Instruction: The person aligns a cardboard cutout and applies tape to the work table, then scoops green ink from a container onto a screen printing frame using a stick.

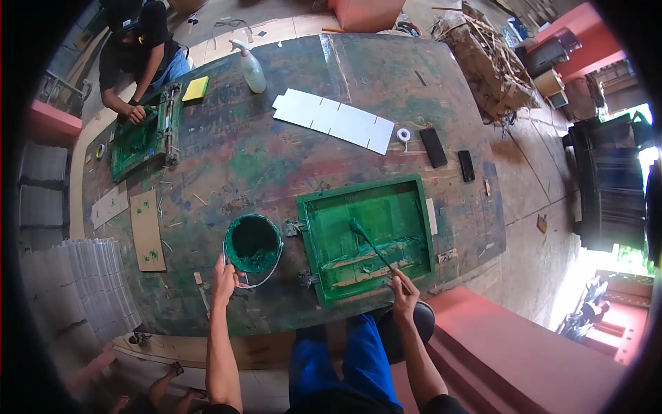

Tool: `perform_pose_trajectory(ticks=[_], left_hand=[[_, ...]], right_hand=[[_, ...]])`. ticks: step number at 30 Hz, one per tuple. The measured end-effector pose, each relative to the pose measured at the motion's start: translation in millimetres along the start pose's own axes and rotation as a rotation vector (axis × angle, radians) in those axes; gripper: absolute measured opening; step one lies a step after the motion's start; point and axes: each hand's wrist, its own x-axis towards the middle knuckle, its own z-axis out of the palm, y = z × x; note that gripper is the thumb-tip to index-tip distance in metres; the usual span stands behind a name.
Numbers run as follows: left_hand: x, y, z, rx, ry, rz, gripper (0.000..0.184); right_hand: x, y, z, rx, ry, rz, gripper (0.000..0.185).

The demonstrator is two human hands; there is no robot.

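My left hand is closed at the near left side of a small bucket with a thin wire handle. Its inside is coated with dark green ink or paint. In my right hand is a thin stick, its green-coated far end over the mesh of a screen-printing frame. Whether that tip touches the mesh I cannot tell. The frame lies on the table in front of me, stained green, with a streak of ink across its nearer part. Hinge clamps sit along its left side.
Across the worn table are a spray bottle, a white cut card, a tape roll and two phones. A person works at another green frame. Stacked sheets stand at left.
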Motion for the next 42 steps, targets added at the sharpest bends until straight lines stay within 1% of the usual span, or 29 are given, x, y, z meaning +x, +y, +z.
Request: perform_pose_trajectory(ticks=[5, 8, 23, 26, 29, 37, 40, 42], left_hand=[[0, -1, 3, 0.002, 0.005, 0.003, 0.04], [-1, 3, 5, -0.015, 0.015, 0.005, 0.038], [0, 0, 4, -0.025, 0.027, -0.018, 0.038], [3, -4, 4, -0.025, 0.027, -0.021, 0.037], [3, -3, 3, -0.021, 0.024, -0.02, 0.038], [-2, -1, 4, -0.009, 0.025, -0.017, 0.042], [-3, 0, 3, -0.016, 0.012, -0.003, 0.041], [-9, -1, 4, -0.044, 0.03, -0.034, 0.04]], right_hand=[[-4, -2, -4, -0.017, 0.004, 0.009, 0.033], [-3, -3, -8, 0.048, 0.039, 0.028, 0.023], [3, 4, -14, 0.087, 0.046, 0.049, 0.022], [3, 2, -13, 0.013, 0.02, -0.036, 0.022], [1, 2, -12, 0.048, 0.023, -0.033, 0.021], [5, 4, -8, 0.124, 0.072, 0.044, 0.027], [7, 4, -6, 0.162, 0.082, 0.076, 0.029], [1, 1, -9, 0.186, 0.097, 0.108, 0.03]])
